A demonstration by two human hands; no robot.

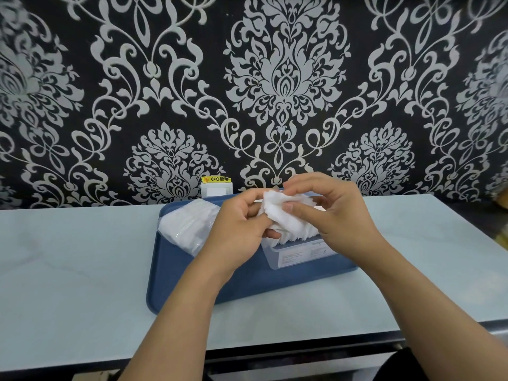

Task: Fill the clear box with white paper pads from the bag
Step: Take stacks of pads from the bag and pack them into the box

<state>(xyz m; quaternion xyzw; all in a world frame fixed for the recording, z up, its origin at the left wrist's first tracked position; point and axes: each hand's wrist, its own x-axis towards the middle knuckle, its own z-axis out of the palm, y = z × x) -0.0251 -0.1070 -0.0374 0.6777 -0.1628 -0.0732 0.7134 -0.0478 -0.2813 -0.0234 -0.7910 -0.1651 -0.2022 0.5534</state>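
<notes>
Hands, left [242, 224] and right [330, 213], pinch white pads [277, 213], hiding most of the clear box [299, 254].

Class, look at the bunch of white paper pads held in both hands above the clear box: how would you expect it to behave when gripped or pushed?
The white paper pads bend between the left hand and right hand, so they are probably soft and floppy. Their edges fan apart, so loose pads may well slip out of the bunch. They look thin, so likely light.
</notes>
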